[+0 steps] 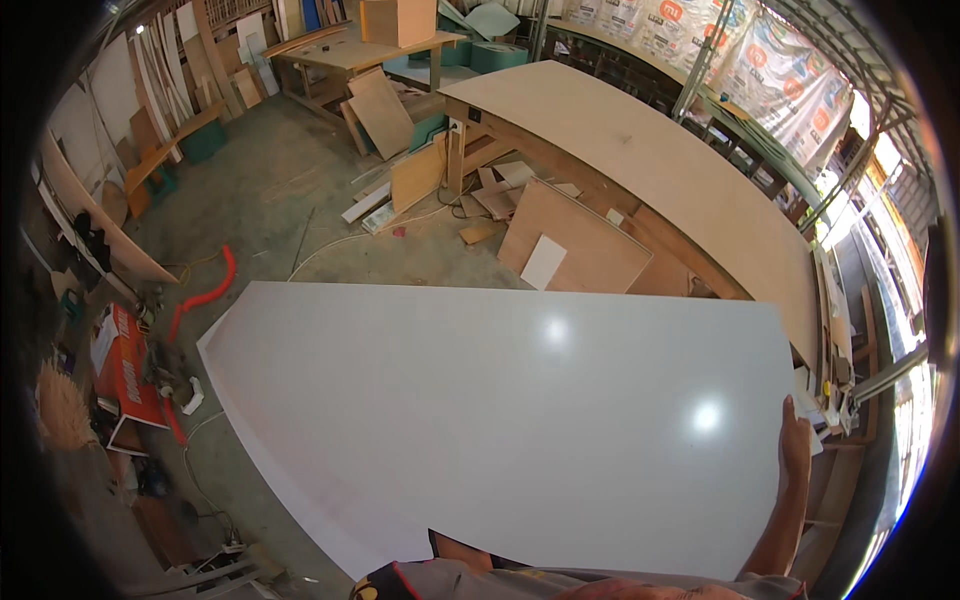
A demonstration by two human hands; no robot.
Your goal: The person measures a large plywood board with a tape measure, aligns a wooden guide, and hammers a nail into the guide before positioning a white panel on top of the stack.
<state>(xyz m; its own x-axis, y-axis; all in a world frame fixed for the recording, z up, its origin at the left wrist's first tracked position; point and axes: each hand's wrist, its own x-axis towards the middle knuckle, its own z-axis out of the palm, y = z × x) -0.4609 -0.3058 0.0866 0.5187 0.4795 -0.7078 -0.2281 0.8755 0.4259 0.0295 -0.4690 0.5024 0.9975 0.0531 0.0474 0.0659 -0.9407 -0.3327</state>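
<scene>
A large glossy white panel [480, 400] spreads across the lower middle of the head view, close in front of my body. Two bright light reflections show on its face. My right hand [795, 440] grips the panel's right edge, with the thumb pointing up along it and the other fingers mostly hidden. Of my left arm [460, 550], only a small part appears at the panel's near edge, by my grey shirt. My left hand itself is out of sight.
Beyond the panel stands a long wooden worktable [640, 140], with plywood offcuts [575, 235] leaning and lying below it. A red hose [210, 290] and cables cross the concrete floor at left. Another table [350, 50] and upright boards [180, 80] stand at the back.
</scene>
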